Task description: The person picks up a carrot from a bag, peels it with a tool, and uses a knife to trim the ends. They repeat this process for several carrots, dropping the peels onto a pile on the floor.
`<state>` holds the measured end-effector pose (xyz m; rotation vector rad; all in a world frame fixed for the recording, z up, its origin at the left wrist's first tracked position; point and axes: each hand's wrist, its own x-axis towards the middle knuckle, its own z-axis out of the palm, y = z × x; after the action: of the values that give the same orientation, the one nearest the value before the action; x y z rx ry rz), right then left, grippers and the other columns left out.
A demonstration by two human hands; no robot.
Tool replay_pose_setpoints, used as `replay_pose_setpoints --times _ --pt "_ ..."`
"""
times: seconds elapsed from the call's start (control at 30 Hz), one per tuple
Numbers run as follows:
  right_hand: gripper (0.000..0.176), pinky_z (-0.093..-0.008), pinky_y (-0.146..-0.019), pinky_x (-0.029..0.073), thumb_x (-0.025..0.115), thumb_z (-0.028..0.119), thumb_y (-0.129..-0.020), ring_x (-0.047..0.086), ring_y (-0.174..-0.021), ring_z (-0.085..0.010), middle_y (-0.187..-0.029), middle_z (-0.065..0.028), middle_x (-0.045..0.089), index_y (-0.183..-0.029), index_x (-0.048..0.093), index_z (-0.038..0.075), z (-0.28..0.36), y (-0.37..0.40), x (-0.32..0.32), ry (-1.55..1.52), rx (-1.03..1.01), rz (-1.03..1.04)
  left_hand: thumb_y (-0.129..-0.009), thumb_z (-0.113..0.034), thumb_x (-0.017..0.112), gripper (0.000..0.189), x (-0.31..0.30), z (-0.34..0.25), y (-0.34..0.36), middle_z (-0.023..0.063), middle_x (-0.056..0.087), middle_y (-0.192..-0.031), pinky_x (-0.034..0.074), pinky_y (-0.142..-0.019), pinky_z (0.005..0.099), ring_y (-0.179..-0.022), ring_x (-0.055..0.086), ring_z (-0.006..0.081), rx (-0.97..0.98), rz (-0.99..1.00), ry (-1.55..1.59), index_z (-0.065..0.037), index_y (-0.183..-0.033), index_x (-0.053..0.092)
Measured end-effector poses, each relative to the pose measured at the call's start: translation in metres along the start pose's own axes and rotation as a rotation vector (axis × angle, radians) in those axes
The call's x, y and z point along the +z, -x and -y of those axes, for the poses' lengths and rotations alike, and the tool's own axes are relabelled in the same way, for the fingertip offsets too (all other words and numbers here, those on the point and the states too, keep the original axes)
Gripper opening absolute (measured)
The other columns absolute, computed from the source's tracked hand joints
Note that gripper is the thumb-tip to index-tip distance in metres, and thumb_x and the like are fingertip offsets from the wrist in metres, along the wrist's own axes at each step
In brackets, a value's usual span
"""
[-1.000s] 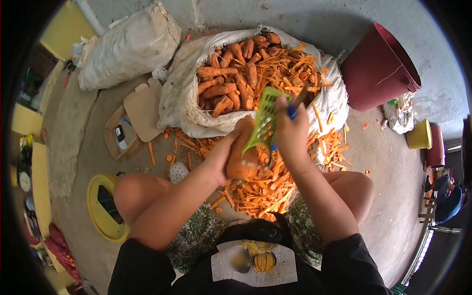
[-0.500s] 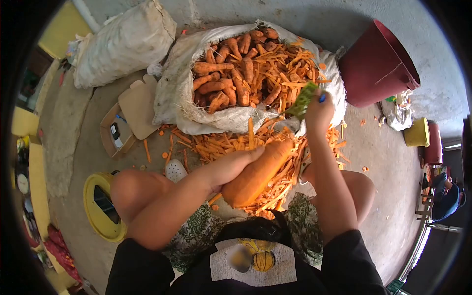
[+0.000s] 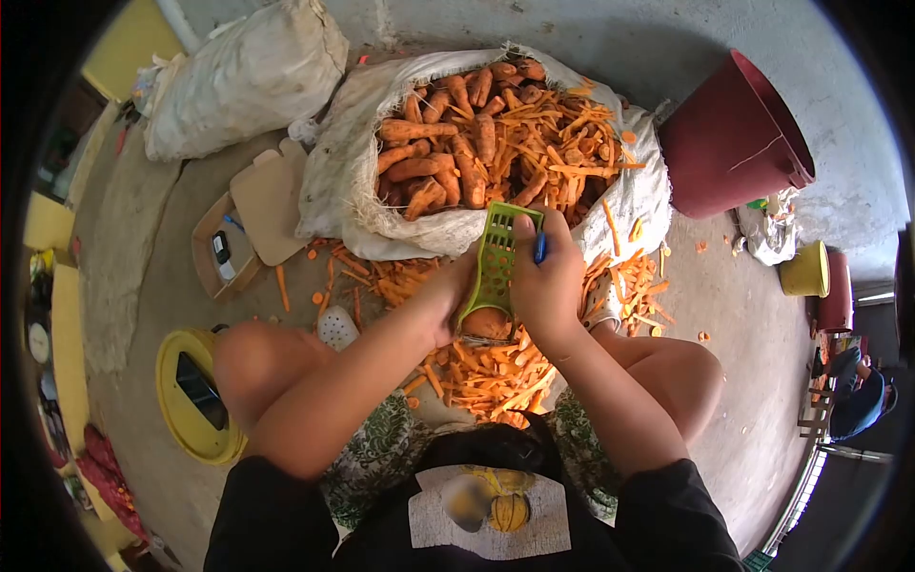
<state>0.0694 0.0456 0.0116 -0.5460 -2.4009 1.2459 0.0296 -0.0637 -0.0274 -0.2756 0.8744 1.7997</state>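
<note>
My left hand (image 3: 446, 303) grips a large orange carrot (image 3: 488, 324), mostly hidden between both hands. My right hand (image 3: 548, 281) holds a green peeler (image 3: 494, 259) with a blue handle, its green body laid flat over the carrot. Below my hands a heap of orange carrot peelings (image 3: 486, 367) covers the floor between my knees. Just beyond the hands stands an open white sack (image 3: 334, 176) full of carrots (image 3: 448, 157) and peel strips.
A closed white sack (image 3: 243, 81) lies at the back left. A maroon bucket (image 3: 729, 138) is tipped at the right, a small yellow bucket (image 3: 805, 270) beyond it. A cardboard box (image 3: 224, 253) and a yellow lid (image 3: 191, 396) sit to my left. A person (image 3: 858, 400) sits far right.
My right hand came back from near the sack with the peeler and set it on the carrot. My left hand turned the carrot from a slant to end-on under the peeler.
</note>
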Motion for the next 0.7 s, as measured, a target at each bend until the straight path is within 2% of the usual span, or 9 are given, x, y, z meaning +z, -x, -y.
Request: replay_pose_setpoints --times 0.1,0.17,0.27,0.33,0.4,0.5,0.57,0.6,0.7 --pt "0.014 -0.0396 -0.051 0.041 0.053 0.007 -0.078 0.054 -0.058 -0.0363 -0.062 -0.0214 0.053 -0.089 0.051 -0.001 -0.01 -0.002 0.002 0.08 -0.014 -0.03 -0.092 -0.04 0.032 0.041 0.006 -0.002 0.004 0.0037 0.059 -0.095 0.051 -0.07 0.0288 -0.084 0.06 0.0133 0.009 -0.053 -0.012 -0.008 -0.114 0.046" --pt "0.013 -0.0402 -0.052 0.041 0.053 0.006 -0.077 0.055 -0.059 -0.037 -0.063 -0.0215 0.054 -0.088 0.05 -0.002 -0.01 -0.006 0.002 0.109 -0.012 -0.052 -0.094 -0.031 0.03 0.036 0.009 -0.006 0.003 0.0092 0.057 -0.102 0.052 -0.072 0.0326 -0.087 0.059 0.0175 0.024 -0.075 -0.016 -0.004 -0.112 0.045" --pt "0.014 -0.04 -0.053 0.042 0.053 0.01 -0.079 0.055 -0.059 -0.0366 -0.063 -0.0208 0.054 -0.086 0.051 -0.002 -0.009 -0.015 -0.001 0.15 0.061 -0.006 -0.093 -0.036 0.033 0.04 0.004 -0.005 0.0 0.01 0.058 -0.096 0.052 -0.07 0.0324 -0.081 0.061 0.0177 0.028 0.008 -0.091 -0.003 -0.11 0.046" --pt "0.021 -0.0327 -0.051 0.04 0.047 0.019 -0.088 0.052 -0.055 -0.0197 -0.064 -0.0162 0.055 -0.084 0.054 -0.001 -0.029 -0.029 0.001 0.232 0.143 -0.101 -0.091 -0.039 0.036 0.042 0.01 -0.003 0.014 0.0108 0.06 -0.087 0.053 -0.067 0.0317 -0.073 0.062 0.0175 -0.119 -0.097 -0.521 -0.002 -0.107 0.047" --pt "0.022 -0.033 -0.052 0.041 0.047 0.019 -0.087 0.056 -0.058 -0.0208 -0.069 -0.0167 0.059 -0.085 0.055 -0.001 -0.106 -0.066 0.0 0.11 0.158 -0.257 -0.09 -0.042 0.039 0.044 0.007 0.01 0.028 0.0113 0.06 -0.084 0.052 -0.061 0.032 -0.068 0.062 0.0191 -0.248 -0.032 -0.307 -0.001 -0.103 0.05" --pt "0.023 -0.0302 -0.05 0.039 0.047 0.02 -0.088 0.051 -0.053 -0.0158 -0.064 -0.0099 0.057 -0.084 0.054 -0.002 -0.097 -0.08 -0.026 0.335 0.271 -0.322 -0.088 -0.046 0.039 0.051 0.015 0.009 0.041 0.0131 0.06 -0.084 0.053 -0.061 0.0388 -0.07 0.062 0.0246 -0.144 -0.004 -0.327 0.0 -0.108 0.047" --pt "0.03 -0.0317 -0.048 0.04 0.047 0.026 -0.089 0.049 -0.05 -0.0185 -0.059 -0.012 0.052 -0.079 0.049 -0.002 -0.089 -0.082 -0.03 -0.052 0.345 -0.304 -0.089 -0.045 0.039 0.049 0.007 0.0 0.041 0.0132 0.06 -0.086 0.053 -0.062 0.0392 -0.071 0.062 0.025 -0.162 0.029 -0.255 -0.001 -0.108 0.048" --pt "0.03 -0.0317 -0.048 0.04 0.047 0.026 -0.089 0.049 -0.05 -0.0185 -0.059 -0.012 0.052 -0.079 0.049 -0.002 -0.084 -0.079 -0.029 -0.049 0.342 -0.295 -0.089 -0.044 0.038 0.047 0.002 -0.003 0.04 0.0134 0.059 -0.087 0.053 -0.062 0.0395 -0.073 0.062 0.0254 -0.174 0.063 -0.173 -0.003 -0.108 0.048" --pt "0.032 -0.0281 -0.045 0.035 0.046 0.027 -0.09 0.039 -0.047 -0.0106 -0.057 -0.0032 0.047 -0.075 0.047 0.0 -0.031 -0.057 -0.015 -0.396 0.275 -0.22 -0.089 -0.043 0.039 0.043 -0.006 -0.007 0.031 0.0126 0.058 -0.092 0.053 -0.064 0.0414 -0.077 0.061 0.0258 -0.16 -0.02 -0.092 -0.005 -0.109 0.048"
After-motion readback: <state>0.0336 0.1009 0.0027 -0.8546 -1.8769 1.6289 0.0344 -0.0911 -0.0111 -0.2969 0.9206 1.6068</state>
